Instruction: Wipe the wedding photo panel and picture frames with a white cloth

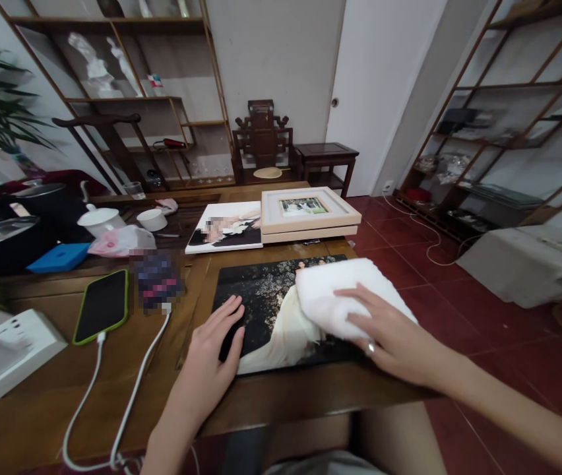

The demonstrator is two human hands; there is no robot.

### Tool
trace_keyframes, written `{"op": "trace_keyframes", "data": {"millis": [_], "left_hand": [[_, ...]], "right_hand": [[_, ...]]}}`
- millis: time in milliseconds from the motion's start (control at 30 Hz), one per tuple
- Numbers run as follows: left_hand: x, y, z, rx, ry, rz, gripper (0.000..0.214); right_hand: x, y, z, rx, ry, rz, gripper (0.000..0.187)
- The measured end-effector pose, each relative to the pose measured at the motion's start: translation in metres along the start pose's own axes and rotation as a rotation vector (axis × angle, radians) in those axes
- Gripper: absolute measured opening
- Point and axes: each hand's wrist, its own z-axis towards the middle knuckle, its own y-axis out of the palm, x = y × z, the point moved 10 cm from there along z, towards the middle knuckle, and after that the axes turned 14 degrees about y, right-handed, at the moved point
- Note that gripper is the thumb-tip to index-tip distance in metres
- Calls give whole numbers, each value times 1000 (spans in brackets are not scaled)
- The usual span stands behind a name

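A dark photo panel (249, 290) with a figure in a long white dress lies flat at the front edge of the wooden table. My left hand (216, 343) rests on its left side, fingers stretched out and holding nothing. Over the panel's right part, my right hand (380, 330) presses a folded white towel (340, 284), with the fingers bent on the cloth and a ring on one finger. The towel covers the right part of the picture and hangs past the panel's edge.
Behind the panel lie a white photo canvas (226, 227) and stacked light wooden frames (311, 214). To the left are a green-cased phone (101, 307) on a white cable, a power strip (14, 356), a blue box (58, 257), a teapot (97, 218) and dark pots (8, 231).
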Motion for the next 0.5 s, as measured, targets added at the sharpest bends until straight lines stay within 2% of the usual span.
{"op": "trace_keyframes", "data": {"millis": [167,267,367,500], "left_hand": [[-1,1,0,-6,-4,-3,32],[-1,3,-1,-16,-2,-2,32],[-2,3,-2,-17,-8,-6,32],[-2,2,-1,-11,-17,-3,32]], "right_hand": [[35,-1,64,28,14,6,26],[42,-1,76,49,40,-4,26],[31,0,58,50,31,6,23],[3,5,3,22,12,-1,20]]}}
